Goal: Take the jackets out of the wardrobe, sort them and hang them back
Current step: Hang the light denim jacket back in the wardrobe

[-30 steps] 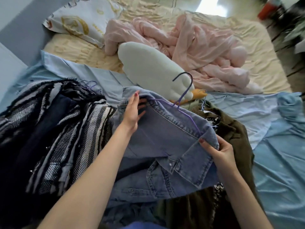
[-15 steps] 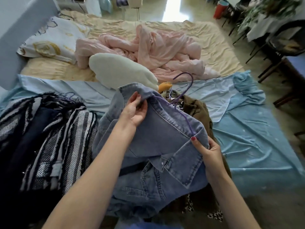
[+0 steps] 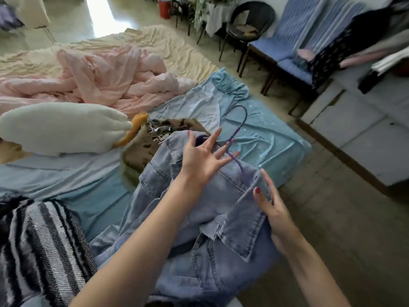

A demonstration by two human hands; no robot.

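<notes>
A person leans over a bed spread with a light blue sheet (image 3: pixel 261 138), arms reaching in from six o'clock. At the centre, a blue denim jacket (image 3: pixel 199 218) is held up on a purple wire hanger (image 3: pixel 238 129), whose hook rises toward twelve o'clock above the collar. The left hand (image 3: pixel 203 160) rests on the jacket's collar with fingers splayed wide and straight, fingertips beside the hanger's neck. The right hand (image 3: pixel 271 202), at about four o'clock from the left one, pinches the jacket's shoulder edge between thumb and fingers. Just beyond the jacket, toward eleven o'clock, an olive-brown jacket (image 3: pixel 141 149) lies on the sheet. At eight o'clock sits a black-and-white striped garment (image 3: pixel 44 240). At ten o'clock lies a white plush toy (image 3: pixel 62 127), with crumpled pink bedding (image 3: pixel 106 78) behind it.
</notes>
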